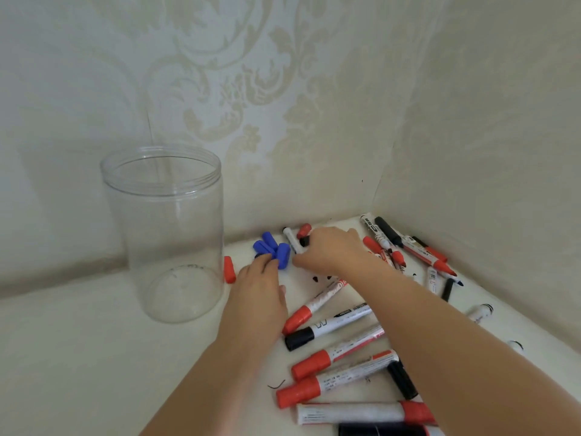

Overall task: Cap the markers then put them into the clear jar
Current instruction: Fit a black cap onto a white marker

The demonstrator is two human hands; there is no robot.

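Here both hands (258,287) (330,248) reach among blue caps (271,245).

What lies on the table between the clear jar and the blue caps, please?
In the head view, a single loose red cap lies between the jar and the blue caps, close beside the jar's base; around it the table is bare.

The white table (78,357) lies bare across the lower left of the frame, giving open room up to the clear jar (165,234), whose wide mouth at left centre stands uncovered. Right of centre, loose blue caps (272,247), a red cap (229,269) and scattered markers (339,350) crowd the surface to the lower right. Patterned walls (314,105) close the back and right.
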